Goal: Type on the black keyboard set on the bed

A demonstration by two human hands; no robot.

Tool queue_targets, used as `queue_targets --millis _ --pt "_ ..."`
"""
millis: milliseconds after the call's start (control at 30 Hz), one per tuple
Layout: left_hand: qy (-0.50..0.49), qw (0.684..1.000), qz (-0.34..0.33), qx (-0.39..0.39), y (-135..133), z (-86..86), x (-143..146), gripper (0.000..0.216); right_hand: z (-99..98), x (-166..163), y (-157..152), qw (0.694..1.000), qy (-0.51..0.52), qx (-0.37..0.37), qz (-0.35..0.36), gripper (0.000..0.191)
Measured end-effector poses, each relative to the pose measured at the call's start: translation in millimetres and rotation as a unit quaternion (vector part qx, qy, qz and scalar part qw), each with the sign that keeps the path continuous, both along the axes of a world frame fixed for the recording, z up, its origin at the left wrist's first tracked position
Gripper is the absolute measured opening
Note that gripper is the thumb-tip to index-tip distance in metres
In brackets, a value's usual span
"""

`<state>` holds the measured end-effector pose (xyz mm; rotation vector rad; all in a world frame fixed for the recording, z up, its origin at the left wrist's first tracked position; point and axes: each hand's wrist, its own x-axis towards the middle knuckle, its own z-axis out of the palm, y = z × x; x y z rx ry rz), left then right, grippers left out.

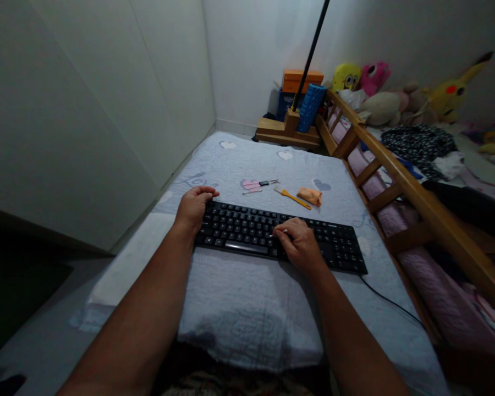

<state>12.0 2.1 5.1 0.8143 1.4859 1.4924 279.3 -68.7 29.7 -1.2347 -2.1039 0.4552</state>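
Note:
A black keyboard [247, 248] lies across the cloth-covered surface in front of me, its cable running off to the lower right. At its upper left corner, my left hand [194, 208] is closed with thumb and fingers together, gripping the keyboard's edge. My right hand [299, 242] pinches a thin white cotton swab [272, 236] over the keys right of the middle. The swab's tip points left, down at the keys. Beyond the keyboard lie another cotton swab [252, 191], a small dark-handled tool with a metal end [269, 182], a yellow brush [296, 199] and a crumpled orange packet [309, 196].
A light blue patterned cloth [239, 297] covers the surface. Along the right runs a wooden bed rail [396, 168], with plush toys [447, 96] and clothes behind it. A wooden stand [286, 132] with a black pole is at the far end. Pale panels [107, 110] rise at left.

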Motion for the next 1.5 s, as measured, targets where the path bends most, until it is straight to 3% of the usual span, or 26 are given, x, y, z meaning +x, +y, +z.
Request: queue_targets --millis 800,1233,1500 --pt "-0.009 1.000 -0.002 0.010 1.8 -3.9 -2.2 0.013 -3.4 -2.9 6.6 1.000 -0.003 0.003 -0.022 0.015" --pt "-0.014 1.000 0.000 0.008 0.5 -1.3 -1.2 0.015 15.0 -13.4 20.4 0.987 -0.160 -0.019 -0.007 0.016" --pt "-0.017 1.000 -0.001 0.011 0.6 -4.2 -2.5 0.015 4.3 -14.5 16.0 0.997 -0.070 0.008 -0.020 0.014"
